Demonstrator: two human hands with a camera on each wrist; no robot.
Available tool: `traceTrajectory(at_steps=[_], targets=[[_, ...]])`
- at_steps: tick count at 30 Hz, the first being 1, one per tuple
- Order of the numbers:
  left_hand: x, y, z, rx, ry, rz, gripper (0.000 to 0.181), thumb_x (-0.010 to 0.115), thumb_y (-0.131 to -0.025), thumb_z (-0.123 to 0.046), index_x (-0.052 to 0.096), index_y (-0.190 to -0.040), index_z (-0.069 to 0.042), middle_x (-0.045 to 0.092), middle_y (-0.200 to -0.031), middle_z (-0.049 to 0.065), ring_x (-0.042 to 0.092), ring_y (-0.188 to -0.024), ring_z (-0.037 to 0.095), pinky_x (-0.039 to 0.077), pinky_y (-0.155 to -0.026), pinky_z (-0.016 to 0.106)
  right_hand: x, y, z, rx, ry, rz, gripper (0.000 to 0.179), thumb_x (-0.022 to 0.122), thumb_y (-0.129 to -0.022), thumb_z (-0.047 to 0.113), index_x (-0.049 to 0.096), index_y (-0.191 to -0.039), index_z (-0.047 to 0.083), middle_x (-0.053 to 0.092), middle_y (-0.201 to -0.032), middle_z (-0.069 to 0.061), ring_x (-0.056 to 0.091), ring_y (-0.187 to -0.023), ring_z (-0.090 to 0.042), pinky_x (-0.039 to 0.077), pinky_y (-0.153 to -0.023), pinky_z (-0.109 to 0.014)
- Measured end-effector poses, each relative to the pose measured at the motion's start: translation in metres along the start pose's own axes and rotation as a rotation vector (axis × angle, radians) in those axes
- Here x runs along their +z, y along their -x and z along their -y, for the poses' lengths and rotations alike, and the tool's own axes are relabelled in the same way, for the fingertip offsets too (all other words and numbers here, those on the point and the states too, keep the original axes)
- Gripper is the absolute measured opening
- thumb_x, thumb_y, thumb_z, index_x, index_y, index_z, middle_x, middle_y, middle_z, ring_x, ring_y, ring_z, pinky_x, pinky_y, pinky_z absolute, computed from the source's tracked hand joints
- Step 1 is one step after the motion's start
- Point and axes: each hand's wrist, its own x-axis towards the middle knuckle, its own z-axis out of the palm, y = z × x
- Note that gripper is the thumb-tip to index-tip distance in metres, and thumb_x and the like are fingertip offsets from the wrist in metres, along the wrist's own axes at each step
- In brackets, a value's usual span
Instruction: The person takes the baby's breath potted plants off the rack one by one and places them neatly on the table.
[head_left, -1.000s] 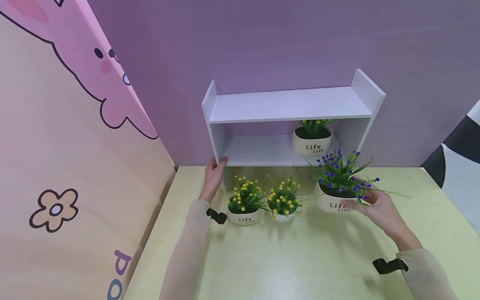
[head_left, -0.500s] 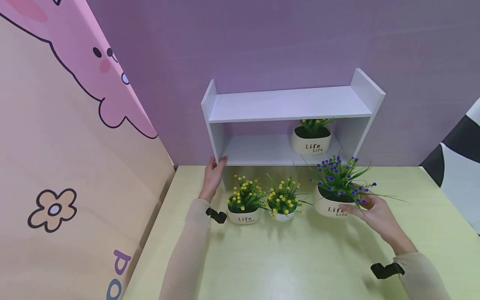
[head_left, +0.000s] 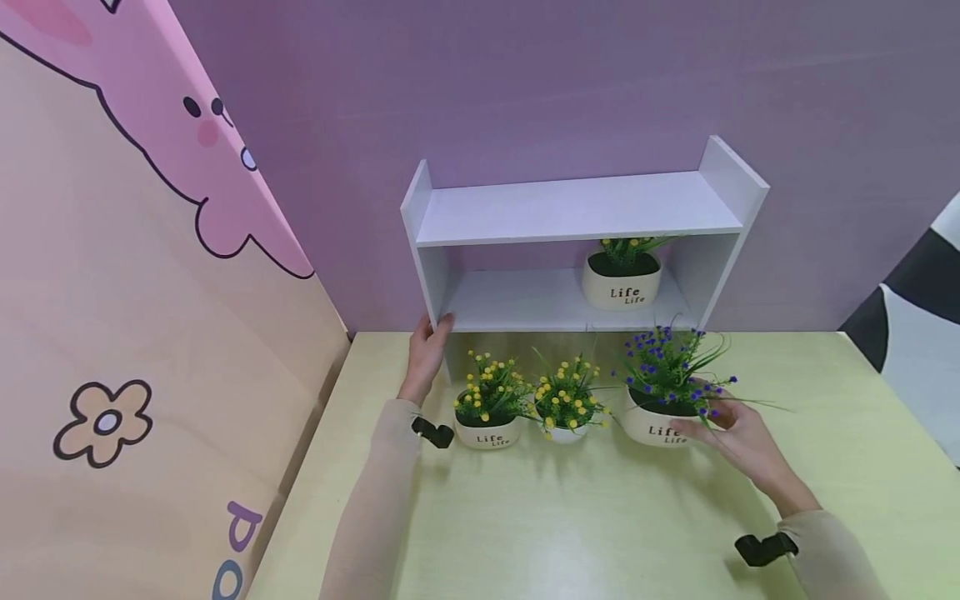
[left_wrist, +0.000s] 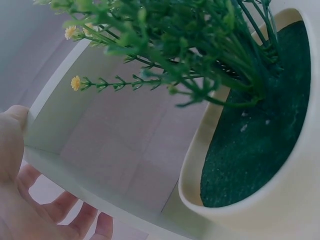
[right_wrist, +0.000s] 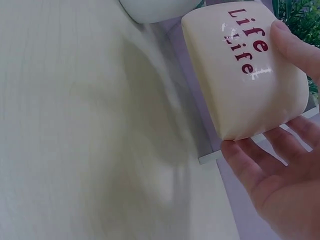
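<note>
My right hand [head_left: 738, 437] holds a cream oval flowerpot of artificial purple-blue flowers [head_left: 663, 362], thumb on its lettered front and fingers round its side. In the right wrist view the pot [right_wrist: 250, 75] shows red "Life" lettering, with a shadow below it on the tabletop. At the lower left corner of a white two-tier shelf [head_left: 570, 208], my left hand [head_left: 427, 358] grips the side panel. Its thumb and fingers lie on either side of the panel [left_wrist: 60, 175] in the left wrist view. Another "Life" flowerpot [head_left: 622, 292] with yellow flowers stands on the lower tier, at the right.
Under the shelf's front edge stand two pots of yellow flowers, a cream "Life" one [head_left: 487, 435] and a smaller white one [head_left: 567, 435]. A purple wall [head_left: 525, 83] backs the pale wooden table [head_left: 570, 525]; a decorated panel [head_left: 187, 333] rises along its left.
My right hand has brought the purple-blue flowerpot down and slightly left, toward the white pot of yellow flowers. The left hand stays on the shelf.
</note>
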Motion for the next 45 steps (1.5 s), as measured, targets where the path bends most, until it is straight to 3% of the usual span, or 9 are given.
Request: traceTrajectory(at_steps=[9,15,21,25,29,32,36,39,45], targets=[[0.000,-0.001,0.003,-0.002,-0.005,-0.005,0.064,0.058,-0.108,-0.047,0.045,-0.162,-0.013,0.052,-0.158,0.022,0.051,-0.146,0.040,0.041,-0.119,0.064,0.011,-0.006,-0.006,-0.051,-0.060,0.000,0.090,0.075,-0.100,0.042,0.027,-0.169,0.009,0.048,-0.157,-0.034,0.043,-0.143,-0.063,0.041,-0.110,-0.076],[0.000,-0.001,0.002,0.002,-0.017,-0.005,0.065,0.058,-0.108,-0.047,0.044,-0.163,-0.016,0.052,-0.158,0.020,0.052,-0.146,0.040,0.041,-0.119,0.063,0.017,-0.009,-0.011,-0.061,-0.015,-0.017,0.091,0.077,-0.099,0.042,0.026,-0.171,0.020,0.058,-0.154,-0.023,0.056,-0.141,-0.040,0.054,-0.098,-0.029],[0.001,-0.002,0.001,0.009,-0.017,-0.006,0.064,0.057,-0.108,-0.048,0.045,-0.162,-0.016,0.053,-0.157,0.020,0.052,-0.145,0.039,0.041,-0.119,0.064,0.023,-0.011,-0.017,-0.051,-0.082,0.001,0.093,0.077,-0.099,0.041,0.023,-0.172,0.019,0.051,-0.158,-0.027,0.048,-0.146,-0.050,0.046,-0.110,-0.069],[0.001,-0.002,0.002,0.007,-0.010,-0.006,0.065,0.058,-0.108,-0.048,0.045,-0.162,-0.015,0.053,-0.157,0.020,0.052,-0.145,0.039,0.041,-0.119,0.064,0.027,-0.009,-0.019,-0.032,-0.122,0.021,0.094,0.077,-0.100,0.040,0.020,-0.172,0.022,0.047,-0.159,-0.032,0.048,-0.145,-0.052,0.042,-0.110,-0.074],[0.000,-0.001,0.001,0.001,-0.007,-0.008,0.065,0.058,-0.108,-0.048,0.045,-0.162,-0.015,0.053,-0.157,0.020,0.052,-0.145,0.039,0.041,-0.119,0.064,0.031,-0.007,-0.019,-0.032,-0.105,0.023,0.091,0.076,-0.100,0.040,0.022,-0.172,0.023,0.056,-0.152,-0.031,0.065,-0.128,-0.019,0.054,-0.105,-0.060],[-0.001,-0.001,0.000,0.001,-0.007,-0.011,0.064,0.058,-0.108,-0.048,0.046,-0.162,-0.015,0.054,-0.156,0.020,0.052,-0.144,0.040,0.041,-0.119,0.064,0.034,-0.008,-0.019,-0.039,-0.097,0.015,0.089,0.075,-0.101,0.040,0.024,-0.172,0.022,0.060,-0.150,-0.027,0.061,-0.117,0.005,0.054,-0.098,-0.036],[-0.001,-0.001,0.001,0.000,-0.010,-0.010,0.064,0.058,-0.108,-0.048,0.046,-0.161,-0.015,0.053,-0.158,0.019,0.052,-0.145,0.039,0.041,-0.120,0.063,0.037,-0.009,-0.020,-0.060,-0.122,0.011,0.091,0.077,-0.101,0.035,0.023,-0.171,0.018,0.051,-0.157,-0.030,0.065,-0.133,-0.026,0.050,-0.090,-0.017],[-0.001,-0.002,0.002,-0.002,-0.013,-0.012,0.064,0.058,-0.108,-0.048,0.046,-0.161,-0.016,0.053,-0.157,0.019,0.052,-0.145,0.038,0.041,-0.120,0.063,0.039,-0.008,-0.021,-0.097,-0.163,0.005,0.091,0.078,-0.100,0.028,0.023,-0.171,0.014,0.040,-0.162,-0.034,0.047,-0.143,-0.058,0.048,-0.088,-0.010],[-0.002,-0.001,0.003,-0.005,-0.005,-0.014,0.064,0.058,-0.108,-0.048,0.046,-0.162,-0.015,0.053,-0.157,0.021,0.052,-0.145,0.039,0.041,-0.120,0.064,0.042,-0.007,-0.024,-0.167,-0.199,-0.036,0.086,0.079,-0.098,0.018,0.030,-0.168,0.011,0.031,-0.167,-0.031,0.042,-0.142,-0.065,0.042,-0.092,-0.001]])
